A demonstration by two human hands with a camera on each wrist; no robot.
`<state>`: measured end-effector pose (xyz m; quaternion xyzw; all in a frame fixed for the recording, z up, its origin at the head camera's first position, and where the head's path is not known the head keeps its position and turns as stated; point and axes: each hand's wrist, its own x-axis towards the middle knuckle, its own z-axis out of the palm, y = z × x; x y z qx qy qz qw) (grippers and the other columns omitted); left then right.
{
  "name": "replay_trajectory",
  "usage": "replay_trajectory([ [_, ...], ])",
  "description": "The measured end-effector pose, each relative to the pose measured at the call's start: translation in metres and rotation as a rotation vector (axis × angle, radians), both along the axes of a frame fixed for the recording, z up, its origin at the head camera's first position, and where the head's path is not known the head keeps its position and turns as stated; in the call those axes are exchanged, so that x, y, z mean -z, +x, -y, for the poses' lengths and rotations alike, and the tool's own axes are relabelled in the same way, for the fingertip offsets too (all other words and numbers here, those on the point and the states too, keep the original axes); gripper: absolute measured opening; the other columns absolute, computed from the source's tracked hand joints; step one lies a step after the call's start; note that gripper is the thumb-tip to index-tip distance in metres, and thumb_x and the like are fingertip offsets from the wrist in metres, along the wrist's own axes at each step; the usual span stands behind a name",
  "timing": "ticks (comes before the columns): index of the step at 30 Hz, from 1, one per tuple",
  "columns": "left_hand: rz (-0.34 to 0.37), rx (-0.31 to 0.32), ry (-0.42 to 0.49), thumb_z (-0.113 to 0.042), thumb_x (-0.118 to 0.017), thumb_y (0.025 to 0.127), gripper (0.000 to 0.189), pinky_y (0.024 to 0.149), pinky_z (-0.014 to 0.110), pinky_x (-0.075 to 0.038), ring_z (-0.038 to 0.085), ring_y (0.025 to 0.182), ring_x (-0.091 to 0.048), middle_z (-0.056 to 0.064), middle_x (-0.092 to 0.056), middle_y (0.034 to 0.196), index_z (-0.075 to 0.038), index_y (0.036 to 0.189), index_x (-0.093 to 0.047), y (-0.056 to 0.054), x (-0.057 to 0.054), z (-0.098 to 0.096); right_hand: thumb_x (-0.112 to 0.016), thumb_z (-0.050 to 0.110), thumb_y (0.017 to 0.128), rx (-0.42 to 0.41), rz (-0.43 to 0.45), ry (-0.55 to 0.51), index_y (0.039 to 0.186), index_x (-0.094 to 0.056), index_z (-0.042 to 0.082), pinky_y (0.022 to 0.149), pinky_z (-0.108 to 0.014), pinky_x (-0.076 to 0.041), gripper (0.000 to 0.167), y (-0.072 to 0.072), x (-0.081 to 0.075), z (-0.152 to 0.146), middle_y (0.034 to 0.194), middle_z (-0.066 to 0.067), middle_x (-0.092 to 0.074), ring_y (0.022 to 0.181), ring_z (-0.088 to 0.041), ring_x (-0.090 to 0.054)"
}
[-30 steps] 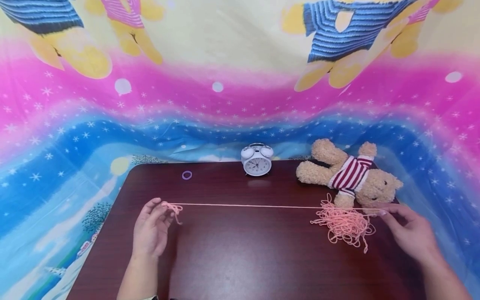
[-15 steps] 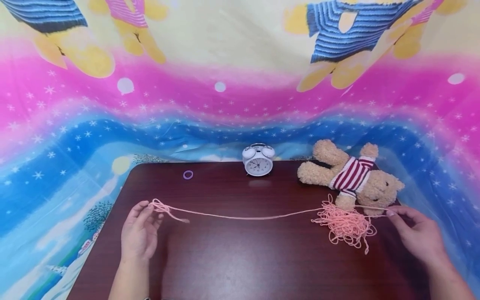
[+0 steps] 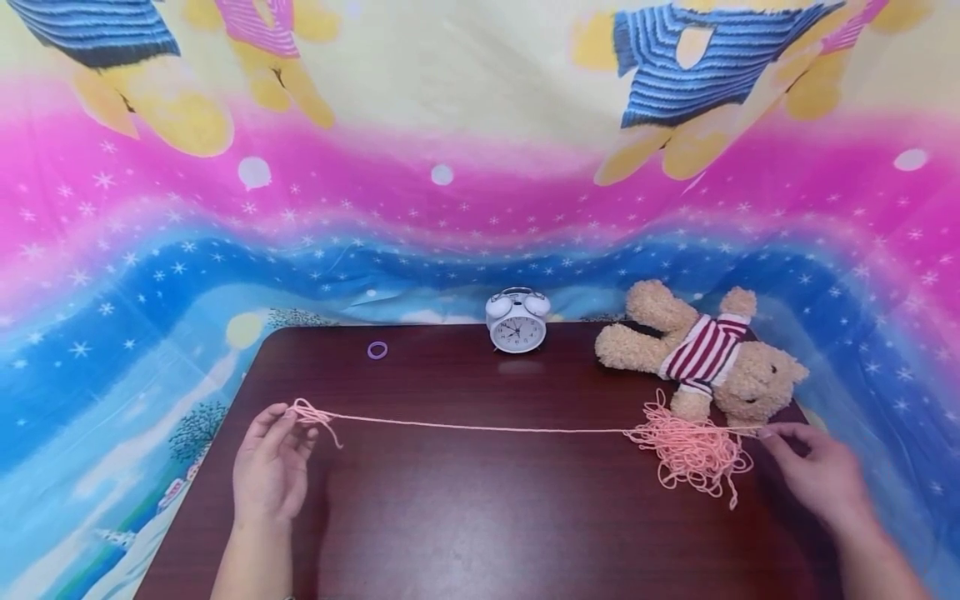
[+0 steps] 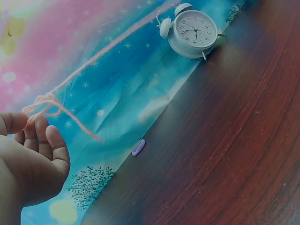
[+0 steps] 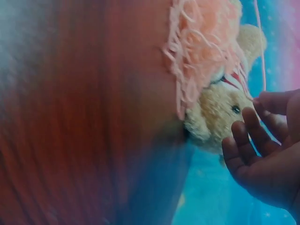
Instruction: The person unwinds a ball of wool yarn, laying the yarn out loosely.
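A small looped bundle of pink yarn (image 3: 311, 412) is pinched between the thumb and fingers of my left hand (image 3: 270, 471), with a short loose end hanging from it. From that bundle a strand of yarn (image 3: 480, 428) runs nearly straight across to my right hand (image 3: 817, 475), which pinches it between thumb and forefinger. Just left of the right hand lies a tangled heap of the same yarn (image 3: 693, 450). In the left wrist view the looped yarn (image 4: 44, 105) shows at the fingertips. The right wrist view has the yarn heap (image 5: 201, 47) beside the fingers.
A teddy bear (image 3: 701, 354) in a striped shirt lies on its back behind the heap. At the table's far edge stands a white alarm clock (image 3: 517, 321). A purple ring (image 3: 377, 350) lies at the back left of the dark wooden table (image 3: 465, 517). Printed cloth (image 3: 420, 208) hangs behind.
My left hand has moved left with the looped yarn. The strand sagged half a second ago and is nearly straight now. My right hand went right, then back left.
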<state>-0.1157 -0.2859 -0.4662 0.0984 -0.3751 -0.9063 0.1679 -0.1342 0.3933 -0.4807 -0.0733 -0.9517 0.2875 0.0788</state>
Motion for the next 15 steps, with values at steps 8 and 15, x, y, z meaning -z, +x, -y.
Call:
replay_trajectory([
  [8,0.000,0.024,-0.029,0.001,-0.056,0.105,0.011,0.074,0.025,-0.057,0.016,0.084,-0.068,0.005,-0.071,0.098,-0.008,0.106,-0.062,-0.001,0.001,-0.006,-0.064,0.036,0.103,-0.088,0.040,0.014,0.120,-0.072,0.002,0.076,-0.049,-0.048,0.039,-0.006,0.009,0.014,0.124,-0.030,-0.067,0.113,-0.051,-0.060],
  [15,0.004,0.031,-0.049,0.001,-0.056,0.105,0.011,0.073,0.025,-0.057,0.016,0.084,-0.068,0.004,-0.071,0.098,-0.008,0.106,-0.062,-0.004,0.000,-0.012,-0.064,0.032,0.104,-0.100,0.020,-0.013,0.127,-0.069,0.004,0.075,-0.038,-0.045,0.036,-0.008,0.000,0.023,0.125,-0.028,-0.067,0.114,-0.043,-0.060],
])
